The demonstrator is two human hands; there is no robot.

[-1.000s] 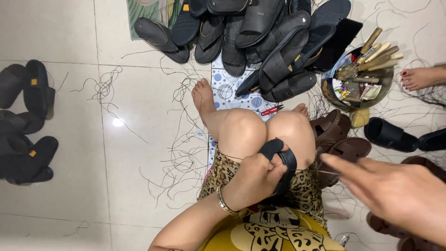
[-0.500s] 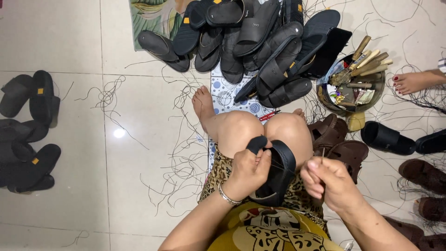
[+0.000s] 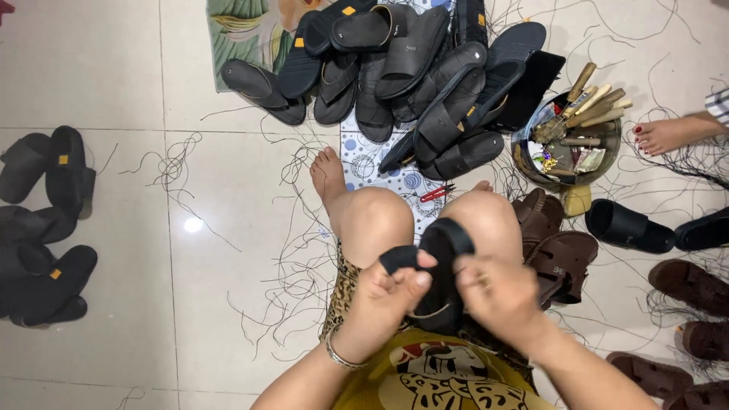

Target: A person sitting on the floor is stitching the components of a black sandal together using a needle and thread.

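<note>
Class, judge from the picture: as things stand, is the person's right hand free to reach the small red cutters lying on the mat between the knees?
Probably not at once: the right hand and left hand both grip the black sandal. The red cutters lie uncovered beyond the knees, so the path looks open once it lets go.

We count two hands at work, the left hand (image 3: 387, 292) and the right hand (image 3: 497, 292), sharing one black sandal (image 3: 444, 262). We see two brown sandals (image 3: 554, 243) just beside the right knee, one round bowl of tools (image 3: 566, 140), one red clipper (image 3: 438, 193), and one other person's foot (image 3: 661, 135). The black sandals heaped ahead (image 3: 410, 68) overlap too much for us to count.
</note>
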